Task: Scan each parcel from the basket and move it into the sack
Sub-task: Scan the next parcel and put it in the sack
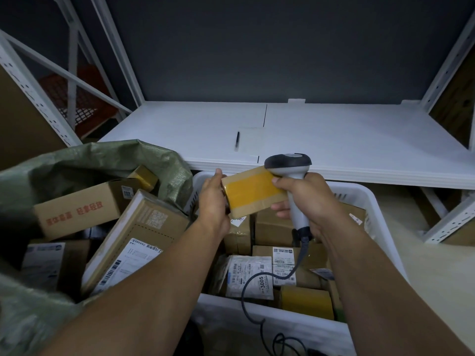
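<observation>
Head view: at the left the green sack (51, 163) gapes wide, boxes crowding its mouth. Just right of it the left hand (213, 199) grips one end of a small parcel (253, 194), held above the white basket (372, 201) near the front edge of the shelf (334, 140). The parcel is brown cardboard banded with broad yellow tape, tilted up to the right. The right hand (308, 199) is wrapped round the handle of the scanner (288, 163), whose head sits at the parcel's upper right corner.
</observation>
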Available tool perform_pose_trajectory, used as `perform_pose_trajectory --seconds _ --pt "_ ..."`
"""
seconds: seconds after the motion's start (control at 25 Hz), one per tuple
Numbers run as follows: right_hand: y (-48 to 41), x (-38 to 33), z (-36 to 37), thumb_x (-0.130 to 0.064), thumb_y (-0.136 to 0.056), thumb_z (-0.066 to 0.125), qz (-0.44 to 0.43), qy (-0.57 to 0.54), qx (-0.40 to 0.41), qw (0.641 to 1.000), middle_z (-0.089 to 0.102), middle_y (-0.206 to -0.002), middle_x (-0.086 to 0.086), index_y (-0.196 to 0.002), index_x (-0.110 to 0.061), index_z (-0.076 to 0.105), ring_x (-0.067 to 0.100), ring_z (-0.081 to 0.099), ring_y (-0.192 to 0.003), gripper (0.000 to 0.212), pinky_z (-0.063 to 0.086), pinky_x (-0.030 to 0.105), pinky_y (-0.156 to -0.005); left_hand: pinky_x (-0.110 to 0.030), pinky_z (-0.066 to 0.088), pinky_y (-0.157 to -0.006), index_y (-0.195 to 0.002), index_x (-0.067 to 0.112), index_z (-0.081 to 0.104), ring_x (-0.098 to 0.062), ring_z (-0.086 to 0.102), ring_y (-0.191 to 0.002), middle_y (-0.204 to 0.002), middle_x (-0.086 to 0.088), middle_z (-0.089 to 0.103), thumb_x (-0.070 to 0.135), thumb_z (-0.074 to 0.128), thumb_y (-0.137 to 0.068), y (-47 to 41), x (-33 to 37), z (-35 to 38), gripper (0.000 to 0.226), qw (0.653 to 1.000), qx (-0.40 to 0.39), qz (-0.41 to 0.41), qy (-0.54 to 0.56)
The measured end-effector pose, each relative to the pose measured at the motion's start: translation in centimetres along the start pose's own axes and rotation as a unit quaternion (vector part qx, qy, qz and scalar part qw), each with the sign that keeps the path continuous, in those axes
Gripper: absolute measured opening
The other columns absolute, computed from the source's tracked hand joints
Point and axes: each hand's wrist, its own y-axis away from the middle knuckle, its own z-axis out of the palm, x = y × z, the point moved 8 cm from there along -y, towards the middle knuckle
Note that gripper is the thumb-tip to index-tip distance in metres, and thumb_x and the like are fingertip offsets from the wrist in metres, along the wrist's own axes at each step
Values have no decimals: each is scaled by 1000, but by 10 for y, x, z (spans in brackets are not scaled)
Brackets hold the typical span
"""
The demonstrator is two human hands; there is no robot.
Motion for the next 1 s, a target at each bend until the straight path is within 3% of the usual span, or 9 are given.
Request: perform_pose_trajectory --seconds 0.12,0.2,0.28,0.36,0.56,0.76,0.88,1.0 --pt "4 -6 1 -12 -92 71 -19 -24 -6 1000 67 -100 13 -100 -11 64 25 71 -62 10 60 36 -58 -37 53 -68 -85 15 62 -20 66 -59 -68 -3 66 41 56 -100 9 -2 0 31 998 7 -32 58" --pt "6 -10 0 -6 -91 69 -27 -48 -6 998 65 -95 14 -101 -6 64 24 69 -57 11 58 33 -53 -37 53 -68 -74 17 60 -25 65 -62 -68 -7 67 40 54 -99 11 -5 5 34 995 -15 -53 86" --pt "6 -13 -3 -4 -90 68 -32 -67 3 997 62 -90 16 -104 -1 64 21 66 -51 14 57 31 -50 -38 52 -67 -81 16 63 -30 63 -71 -75 -11 69 42 52 -98 17 -6 10 33 992 -33 -72 98" --pt "6 -13 -8 -5 -90 68 -34 -74 17 997 60 -91 17 -110 3 64 18 63 -48 22 57 31 -50 -40 54 -71 -101 13 67 -33 64 -83 -90 -16 71 46 52 -97 16 -8 13 37 989 -58 -89 99" --pt "5 -12 -17 -6 -90 69 -33 -105 31 993 60 -91 17 -114 4 63 16 61 -47 27 56 30 -49 -62 44 -105 -123 15 66 -39 58 -111 -110 -18 67 38 67 -85 17 -7 19 45 982 -137 -113 66" --pt "5 -11 -13 -5 -90 67 -32 -121 26 992 71 -94 10 -103 -6 66 22 69 -57 12 57 30 -50 -60 43 -110 -130 11 67 -38 60 -121 -130 -18 68 13 70 -69 5 -5 12 61 985 -141 -71 68" --pt "5 -16 -14 -5 -91 65 -49 -118 36 991 78 -82 5 -96 -8 67 21 69 -58 6 57 30 -52 -59 44 -110 -131 7 65 -40 59 -128 -129 -16 70 1 61 -61 4 -7 16 71 984 -160 -51 63" --pt "5 -18 -12 -6 -92 65 -51 -101 29 993 80 -89 9 -96 -8 68 21 70 -58 5 56 31 -55 -59 44 -109 -132 7 63 -40 62 -123 -129 -15 70 -3 62 -55 3 -7 20 77 981 -189 -41 29"
